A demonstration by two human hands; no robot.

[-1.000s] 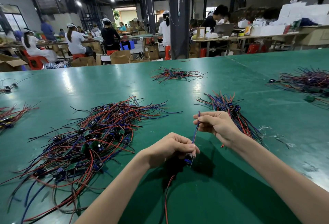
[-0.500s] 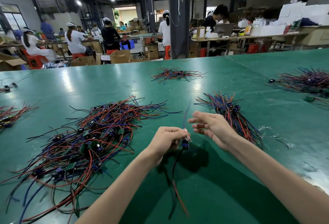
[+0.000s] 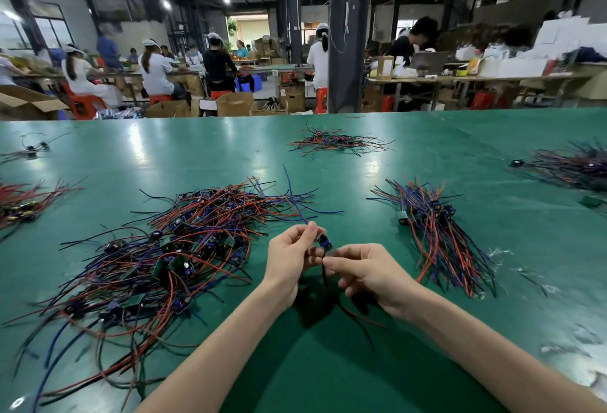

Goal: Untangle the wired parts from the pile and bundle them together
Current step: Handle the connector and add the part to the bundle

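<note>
1. A broad green table [image 3: 460, 136] in a busy workshop carries our whole job. Other workers [image 3: 154, 71] sit at benches beyond its far edge, at 12 o'clock.
2. At 9 o'clock from our hands sprawls the tangled pile [image 3: 177, 248], red, blue and black wires knotted around small boards and dark components. It is by far the bigger mass, so we judge most of the sorting lies ahead.
3. At 2 o'clock lies the bundle [image 3: 437, 235], its wires combed roughly parallel. This is the finished share as far as we can see, and it is clearly the smaller one. Whether anything ties it, we cannot tell.
4. Lesser heaps sit well apart: a far heap [image 3: 335, 143] at 12 o'clock, a right-edge heap [image 3: 571, 166] at 2 o'clock and a left-edge heap [image 3: 23, 205] at 9 o'clock.
5. Our left hand [image 3: 289, 258] pinches the top of one part between thumb and fingertips. Our right hand [image 3: 364, 268] pinches the wires just beneath it.
6. The wired part [image 3: 324, 243] is held between both hands above the table, apart from the pile. Its blue lead [image 3: 292, 192] rises toward 11 o'clock and its dark leads [image 3: 356, 319] trail toward 5 o'clock. It looks freed, and joining the bundle is what remains for it.
</note>
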